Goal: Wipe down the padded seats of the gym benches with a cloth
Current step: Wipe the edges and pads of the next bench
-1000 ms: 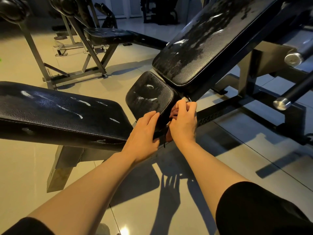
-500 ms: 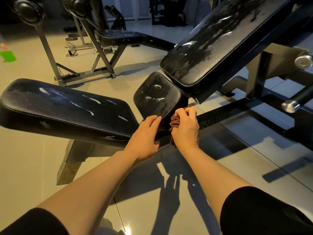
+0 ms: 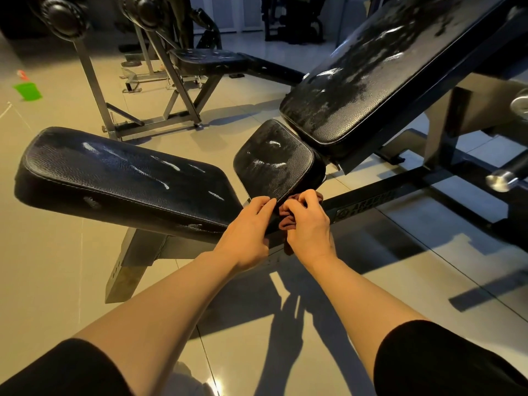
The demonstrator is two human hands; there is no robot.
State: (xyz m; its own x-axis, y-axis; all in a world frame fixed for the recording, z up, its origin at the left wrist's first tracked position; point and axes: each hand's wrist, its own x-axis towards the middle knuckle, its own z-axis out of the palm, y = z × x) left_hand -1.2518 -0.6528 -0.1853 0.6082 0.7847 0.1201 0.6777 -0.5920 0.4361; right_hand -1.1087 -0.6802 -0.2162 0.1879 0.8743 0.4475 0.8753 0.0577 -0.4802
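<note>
Cloth [image 3: 288, 214], reddish-brown & bunched, sits at the near lower edge of the small seat pad [image 3: 273, 161]; it looks soft, light, limp, prob. best kept wadded in the palm w/ a flat face out. Right hand [image 3: 310, 224] holds it, fingers curled round the wad; left hand [image 3: 248, 227] lies w/ fairly straight fingers on the pad's near corner, gripping nothing. Pads are black pebbled vinyl w/ stitched edges, wet-streaked so likely slick, as are the flat bench pad [image 3: 123, 178] to the left & the tilted back pad [image 3: 371, 81]; steel frame, glossy tile floor [image 3: 400, 281].
</note>
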